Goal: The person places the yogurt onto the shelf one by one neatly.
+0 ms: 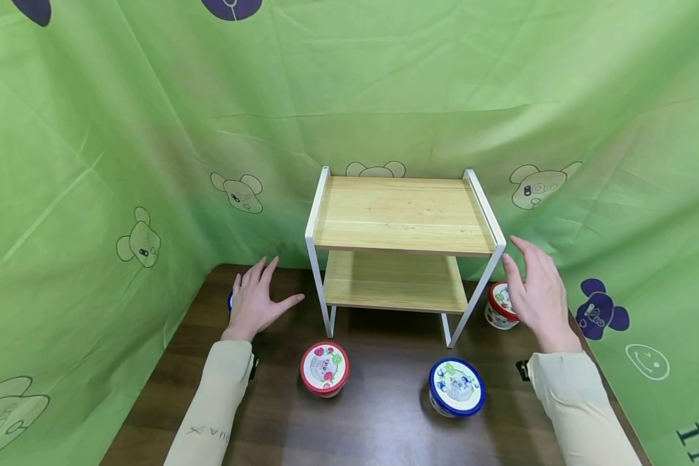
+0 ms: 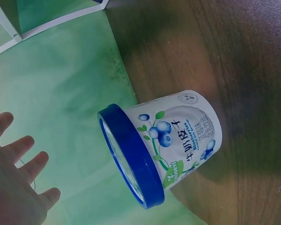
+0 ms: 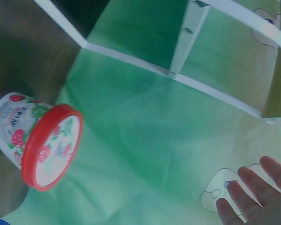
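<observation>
Both grips holding nothing above the desk (image 1: pixel 378 440).
The left hand (image 1: pixel 256 304) is hovering, fingers spread wide, by a blue-lidded tub (image 2: pixel 161 147) standing near the far left corner; the right hand (image 1: pixel 538 294) is hovering, fingers extended, by a red-lidded tub (image 1: pixel 498 305) standing near the right edge. A shelf (image 1: pixel 404 213) is standing along the far edge, a second red-lidded tub (image 1: pixel 325 367) and second blue-lidded tub (image 1: pixel 457 387) sitting in front.

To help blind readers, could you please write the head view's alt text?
A bare left hand and right hand flank a white-framed wooden shelf on a brown wooden table, with a round red-lidded tub and round blue-lidded tub in front.
</observation>
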`<state>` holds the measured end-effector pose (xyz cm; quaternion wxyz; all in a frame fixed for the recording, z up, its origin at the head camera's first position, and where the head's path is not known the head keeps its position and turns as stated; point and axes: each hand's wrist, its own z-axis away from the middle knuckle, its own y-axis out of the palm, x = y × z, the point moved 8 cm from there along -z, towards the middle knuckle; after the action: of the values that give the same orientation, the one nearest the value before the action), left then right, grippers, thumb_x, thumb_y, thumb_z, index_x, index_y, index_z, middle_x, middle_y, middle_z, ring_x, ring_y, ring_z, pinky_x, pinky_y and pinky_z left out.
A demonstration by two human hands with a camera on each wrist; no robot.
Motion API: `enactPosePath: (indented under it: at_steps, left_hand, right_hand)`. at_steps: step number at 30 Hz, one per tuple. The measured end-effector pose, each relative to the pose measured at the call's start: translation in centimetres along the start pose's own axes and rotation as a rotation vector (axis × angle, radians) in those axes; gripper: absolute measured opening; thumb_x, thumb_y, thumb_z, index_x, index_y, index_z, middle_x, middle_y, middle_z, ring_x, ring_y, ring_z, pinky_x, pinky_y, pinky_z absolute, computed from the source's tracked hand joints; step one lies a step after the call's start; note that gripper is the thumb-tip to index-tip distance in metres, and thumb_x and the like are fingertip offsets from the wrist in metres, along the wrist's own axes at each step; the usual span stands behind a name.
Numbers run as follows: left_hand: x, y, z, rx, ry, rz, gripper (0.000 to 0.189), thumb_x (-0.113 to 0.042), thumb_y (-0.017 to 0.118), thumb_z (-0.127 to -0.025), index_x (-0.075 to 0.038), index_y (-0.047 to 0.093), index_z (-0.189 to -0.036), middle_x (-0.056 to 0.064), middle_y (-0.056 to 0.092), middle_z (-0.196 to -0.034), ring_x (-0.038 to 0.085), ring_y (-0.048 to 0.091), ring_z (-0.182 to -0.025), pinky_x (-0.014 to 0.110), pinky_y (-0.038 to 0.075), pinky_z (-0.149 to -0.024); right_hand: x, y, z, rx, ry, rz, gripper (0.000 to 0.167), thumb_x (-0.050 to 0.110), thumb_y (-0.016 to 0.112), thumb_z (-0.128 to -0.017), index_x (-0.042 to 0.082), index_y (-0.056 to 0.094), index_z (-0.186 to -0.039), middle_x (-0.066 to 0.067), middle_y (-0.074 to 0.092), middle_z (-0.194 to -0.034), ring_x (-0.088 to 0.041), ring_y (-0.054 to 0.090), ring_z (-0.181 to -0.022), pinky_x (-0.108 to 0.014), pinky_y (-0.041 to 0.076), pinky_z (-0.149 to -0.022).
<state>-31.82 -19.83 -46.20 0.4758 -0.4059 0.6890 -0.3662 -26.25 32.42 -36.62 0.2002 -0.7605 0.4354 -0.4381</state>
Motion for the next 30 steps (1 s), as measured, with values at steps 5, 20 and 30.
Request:
enactPosePath:
  at_steps: [5, 20, 30]
  left_hand:
    - [0.2, 0.0, 0.3, 0.004, -0.014, -0.001, 0.111, -0.083, 0.063, -0.077, -0.016, 0.031, -0.161, 0.018, 0.029, -0.162, 0.042, 0.029, -0.145, 0.068, 0.011, -0.116]
    - [1.4, -0.1, 1.1, -0.029, -0.022, 0.002, 0.106, -0.079, 0.064, -0.080, -0.013, 0.035, -0.158, 0.020, 0.031, -0.160, 0.043, 0.030, -0.143, 0.071, 0.015, -0.114]
    - [3.0, 0.4, 1.8, -0.007, -0.074, 0.034, 0.102, -0.072, 0.067, -0.084, -0.010, 0.034, -0.158, 0.023, 0.028, -0.161, 0.044, 0.027, -0.145, 0.072, 0.012, -0.114]
  right_hand:
    - [1.3, -0.9, -0.2, -0.054, -0.050, -0.034, 0.048, 0.031, 0.048, -0.108, 0.012, 0.046, -0.152, -0.017, 0.046, -0.153, -0.043, 0.040, -0.139, -0.061, 0.030, -0.113]
    - [5.0, -2.2, -0.6, -0.136, -0.190, -0.125, 0.050, 0.032, 0.044, -0.109, 0.014, 0.043, -0.156, -0.004, 0.038, -0.160, -0.036, 0.035, -0.145, -0.051, 0.022, -0.120]
    - [7.0, -3.4, -0.6, -0.241, -0.305, -0.187, 0.057, 0.046, 0.042, -0.108, 0.009, 0.048, -0.152, -0.008, 0.043, -0.157, -0.032, 0.038, -0.144, -0.047, 0.026, -0.119]
